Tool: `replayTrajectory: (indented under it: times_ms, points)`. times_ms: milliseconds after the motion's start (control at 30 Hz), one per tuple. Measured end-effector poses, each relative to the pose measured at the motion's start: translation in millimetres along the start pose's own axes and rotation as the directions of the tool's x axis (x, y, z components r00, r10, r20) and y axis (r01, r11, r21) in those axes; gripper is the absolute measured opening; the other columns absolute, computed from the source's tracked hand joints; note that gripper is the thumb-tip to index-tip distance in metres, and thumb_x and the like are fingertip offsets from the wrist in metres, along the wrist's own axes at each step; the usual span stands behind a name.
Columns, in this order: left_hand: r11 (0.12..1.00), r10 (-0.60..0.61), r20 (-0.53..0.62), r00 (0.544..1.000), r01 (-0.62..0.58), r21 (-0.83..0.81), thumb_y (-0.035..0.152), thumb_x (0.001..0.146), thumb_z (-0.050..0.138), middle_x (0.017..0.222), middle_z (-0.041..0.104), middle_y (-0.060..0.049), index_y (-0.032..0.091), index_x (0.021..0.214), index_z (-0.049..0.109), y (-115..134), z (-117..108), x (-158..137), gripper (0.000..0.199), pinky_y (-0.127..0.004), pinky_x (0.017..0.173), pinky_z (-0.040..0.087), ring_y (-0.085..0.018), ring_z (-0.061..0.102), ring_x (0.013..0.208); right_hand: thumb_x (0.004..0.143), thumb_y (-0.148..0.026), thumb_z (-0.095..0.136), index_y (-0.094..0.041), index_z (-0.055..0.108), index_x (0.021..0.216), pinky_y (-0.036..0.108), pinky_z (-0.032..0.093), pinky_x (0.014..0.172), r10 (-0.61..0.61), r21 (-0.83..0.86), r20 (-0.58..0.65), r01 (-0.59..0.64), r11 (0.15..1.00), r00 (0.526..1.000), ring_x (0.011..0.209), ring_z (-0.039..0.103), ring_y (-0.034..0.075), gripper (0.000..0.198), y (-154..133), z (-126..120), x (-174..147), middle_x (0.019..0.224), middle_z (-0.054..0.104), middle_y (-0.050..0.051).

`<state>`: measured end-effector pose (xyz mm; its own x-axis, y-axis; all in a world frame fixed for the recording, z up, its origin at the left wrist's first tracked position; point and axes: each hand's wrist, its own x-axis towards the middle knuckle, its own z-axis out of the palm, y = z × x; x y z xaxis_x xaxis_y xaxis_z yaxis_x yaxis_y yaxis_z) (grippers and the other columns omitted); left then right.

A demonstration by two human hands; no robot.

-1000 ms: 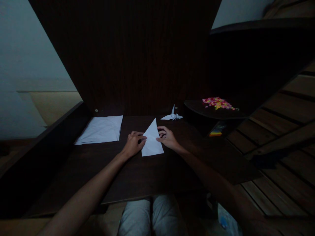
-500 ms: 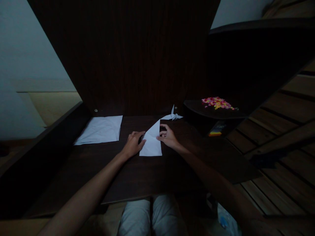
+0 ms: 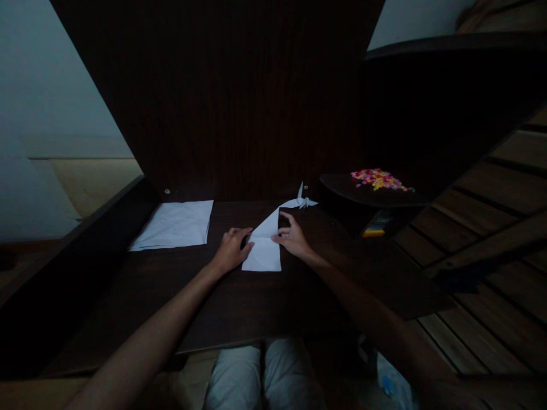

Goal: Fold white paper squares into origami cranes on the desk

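Folded white paper (image 3: 262, 254) lies between 2 hands (image 3: 231, 251) (image 3: 294, 240), touching both.

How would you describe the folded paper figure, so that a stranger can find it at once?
On the dark desk, go to the back, just left of the low shelf with the colourful pile. The small white folded figure sits there, beyond the right hand. Unlike the paper stack and the sheet by that hand, it has several slim points, one sticking up.

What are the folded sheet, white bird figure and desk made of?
Folded sheet: apparently matte white paper, with thin edges and a crease. White bird figure: likely similar matte paper, from its sharp points. Desk: wood or laminate, unclear which; dull dark brown, faint grain.
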<state>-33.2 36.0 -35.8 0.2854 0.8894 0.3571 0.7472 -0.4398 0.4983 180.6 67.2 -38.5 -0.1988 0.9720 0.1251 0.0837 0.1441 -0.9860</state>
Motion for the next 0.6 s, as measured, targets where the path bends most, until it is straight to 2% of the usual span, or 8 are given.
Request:
replayTrajectory:
  times_ms: [167, 433, 500, 600]
  points:
    - [0.999, 0.007, 0.015, 1.0, -0.007, 0.048, 0.028, 0.085, 0.055, 0.117, 0.062, -0.01, 0.017, 0.123, 0.055, 0.0, 0.1, -0.6, 0.04, -0.043, 0.097, 0.04, -0.026, 0.052, 0.109, 0.062, -0.019, 0.07, -0.022, 0.032, 0.13, 0.02, 0.039, 0.048, -0.041, -0.012, -0.01, 0.041, 0.999, 0.999, 0.055, 0.055, 0.011, 0.078, -0.5, 0.1, -0.1, 0.068, 0.059, -0.005]
    - [0.997, 0.037, 0.002, 0.999, -0.037, 0.067, 0.028, 0.086, 0.054, 0.115, 0.063, -0.01, 0.016, 0.122, 0.054, 1.4, 0.2, -1.7, 0.038, -0.042, 0.095, 0.04, -0.025, 0.051, 0.108, 0.061, -0.021, 0.07, -0.021, 0.032, 0.132, 0.022, 0.044, 0.054, -0.06, -0.042, -0.02, 0.059, 0.997, 0.998, 0.063, 0.058, 0.013, 0.08, -2.8, 1.5, -4.0, 0.07, 0.059, -0.005]
    - [0.996, 0.042, -0.009, 0.999, -0.042, 0.078, 0.027, 0.086, 0.054, 0.113, 0.063, -0.01, 0.016, 0.118, 0.057, 3.3, -0.8, -1.7, 0.034, -0.041, 0.093, 0.041, -0.025, 0.051, 0.107, 0.06, -0.02, 0.069, -0.021, 0.033, 0.131, 0.022, 0.045, 0.055, -0.074, -0.065, -0.034, 0.071, 0.995, 0.997, 0.064, 0.059, 0.013, 0.08, -3.3, 1.9, -4.4, 0.069, 0.059, -0.005]
    - [0.992, 0.075, -0.024, 0.997, -0.072, 0.105, 0.026, 0.086, 0.054, 0.109, 0.064, -0.009, 0.016, 0.102, 0.065, 5.4, -2.9, -0.9, 0.022, -0.041, 0.091, 0.042, -0.025, 0.051, 0.104, 0.06, -0.018, 0.069, -0.021, 0.034, 0.131, 0.023, 0.046, 0.057, -0.074, -0.091, -0.053, 0.069, 0.993, 0.996, 0.063, 0.058, 0.012, 0.079, -4.0, 2.4, -4.6, 0.068, 0.059, -0.005]
